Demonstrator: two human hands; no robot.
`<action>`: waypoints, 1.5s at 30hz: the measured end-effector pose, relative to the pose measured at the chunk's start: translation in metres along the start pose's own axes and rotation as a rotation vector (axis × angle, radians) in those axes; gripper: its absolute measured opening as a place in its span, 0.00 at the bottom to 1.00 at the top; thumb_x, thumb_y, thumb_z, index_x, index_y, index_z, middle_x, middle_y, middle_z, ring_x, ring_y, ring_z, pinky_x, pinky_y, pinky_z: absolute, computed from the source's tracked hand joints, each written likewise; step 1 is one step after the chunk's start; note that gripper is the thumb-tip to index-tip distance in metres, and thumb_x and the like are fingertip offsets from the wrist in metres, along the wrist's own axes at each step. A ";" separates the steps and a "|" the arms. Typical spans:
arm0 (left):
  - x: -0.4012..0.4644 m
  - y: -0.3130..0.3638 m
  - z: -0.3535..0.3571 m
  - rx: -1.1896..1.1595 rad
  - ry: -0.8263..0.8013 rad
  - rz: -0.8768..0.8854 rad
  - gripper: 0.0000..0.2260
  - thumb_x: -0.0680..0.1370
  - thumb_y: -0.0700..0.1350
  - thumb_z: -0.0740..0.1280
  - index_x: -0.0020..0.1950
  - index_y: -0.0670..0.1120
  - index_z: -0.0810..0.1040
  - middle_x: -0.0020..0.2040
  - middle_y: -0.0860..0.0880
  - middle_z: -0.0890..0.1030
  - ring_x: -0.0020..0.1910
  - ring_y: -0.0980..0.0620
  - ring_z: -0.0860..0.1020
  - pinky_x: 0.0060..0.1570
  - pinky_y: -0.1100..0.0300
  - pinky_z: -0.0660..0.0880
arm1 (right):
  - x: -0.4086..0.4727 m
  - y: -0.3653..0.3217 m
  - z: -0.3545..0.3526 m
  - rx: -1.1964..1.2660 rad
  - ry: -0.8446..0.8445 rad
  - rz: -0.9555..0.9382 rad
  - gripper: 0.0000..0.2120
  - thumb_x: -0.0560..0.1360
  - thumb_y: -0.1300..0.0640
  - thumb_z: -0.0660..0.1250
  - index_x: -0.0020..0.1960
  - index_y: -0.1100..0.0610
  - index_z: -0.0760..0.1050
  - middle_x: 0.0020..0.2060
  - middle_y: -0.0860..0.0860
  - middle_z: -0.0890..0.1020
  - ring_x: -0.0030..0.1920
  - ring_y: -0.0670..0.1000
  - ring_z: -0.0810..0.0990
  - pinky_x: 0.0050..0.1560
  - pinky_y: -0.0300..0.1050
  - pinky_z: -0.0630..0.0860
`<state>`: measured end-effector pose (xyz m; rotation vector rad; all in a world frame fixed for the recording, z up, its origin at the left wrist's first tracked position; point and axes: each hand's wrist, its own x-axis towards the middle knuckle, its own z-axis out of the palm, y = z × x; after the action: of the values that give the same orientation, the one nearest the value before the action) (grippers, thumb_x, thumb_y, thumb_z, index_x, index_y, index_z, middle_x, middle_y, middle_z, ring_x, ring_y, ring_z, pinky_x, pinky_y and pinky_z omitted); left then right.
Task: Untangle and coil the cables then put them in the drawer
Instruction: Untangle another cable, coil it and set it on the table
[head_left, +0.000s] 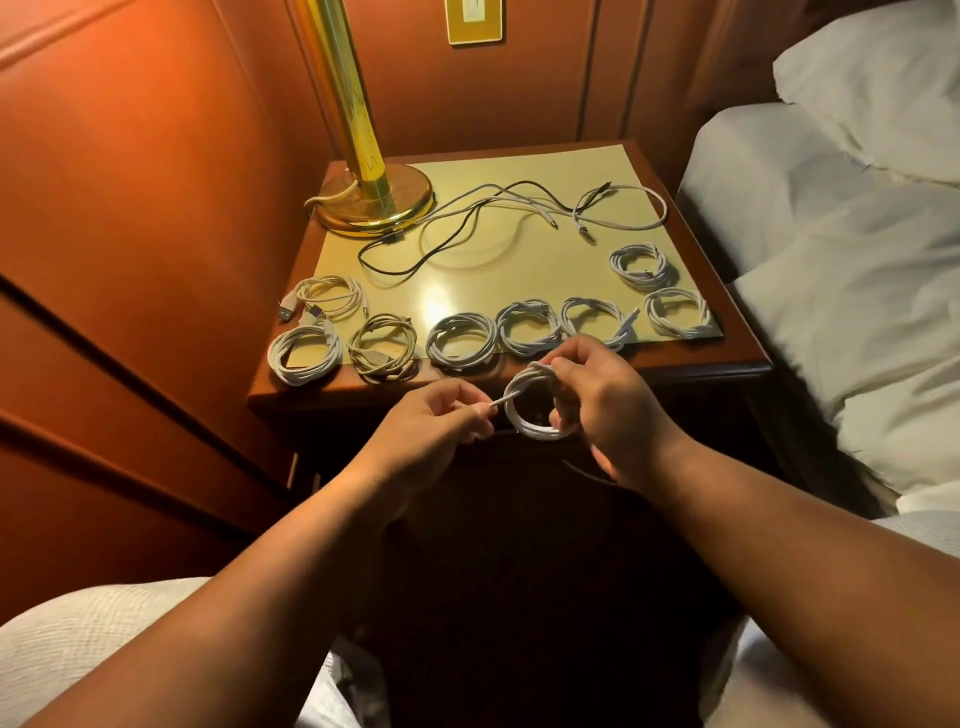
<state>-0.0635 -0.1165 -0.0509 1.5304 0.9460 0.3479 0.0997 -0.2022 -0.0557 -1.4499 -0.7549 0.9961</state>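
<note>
A white cable coil (540, 402) was held by the right hand (602, 405), its free end pinched by the left hand (441, 415). Probably the tail should be wrapped snugly. Beyond the grip, finished coils (462, 343) and tangled cables (498, 218) were left on the nightstand (675, 358).

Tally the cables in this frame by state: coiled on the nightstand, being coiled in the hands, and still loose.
Finished white cable coils lying on the wooden nightstand: 8
White cable coil held in the right hand, its end pinched by the left hand: 1
Loose uncoiled cables, white and black, in a tangle: count unclear
Total coils: 9
</note>
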 end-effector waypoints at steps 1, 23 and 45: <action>-0.001 -0.003 0.003 -0.020 0.005 -0.004 0.03 0.79 0.42 0.68 0.47 0.47 0.81 0.45 0.42 0.84 0.43 0.52 0.79 0.46 0.59 0.72 | 0.000 0.000 0.001 0.217 -0.017 0.110 0.11 0.83 0.61 0.54 0.46 0.59 0.71 0.29 0.49 0.68 0.28 0.46 0.64 0.34 0.42 0.64; -0.009 -0.013 0.030 -0.742 0.080 -0.282 0.04 0.75 0.46 0.70 0.49 0.51 0.80 0.38 0.52 0.82 0.43 0.55 0.79 0.49 0.57 0.69 | -0.002 0.027 0.021 0.245 0.041 0.224 0.10 0.84 0.57 0.56 0.52 0.55 0.76 0.31 0.47 0.75 0.35 0.45 0.70 0.45 0.43 0.67; -0.003 -0.015 0.018 -0.270 0.009 -0.035 0.25 0.74 0.29 0.68 0.63 0.55 0.77 0.51 0.41 0.83 0.52 0.46 0.83 0.52 0.51 0.81 | 0.002 0.018 0.011 0.311 0.038 0.292 0.10 0.84 0.59 0.56 0.55 0.58 0.76 0.32 0.50 0.75 0.34 0.46 0.73 0.40 0.42 0.73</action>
<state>-0.0583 -0.1315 -0.0681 1.2653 0.8927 0.4396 0.0889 -0.1978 -0.0734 -1.3218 -0.3442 1.2445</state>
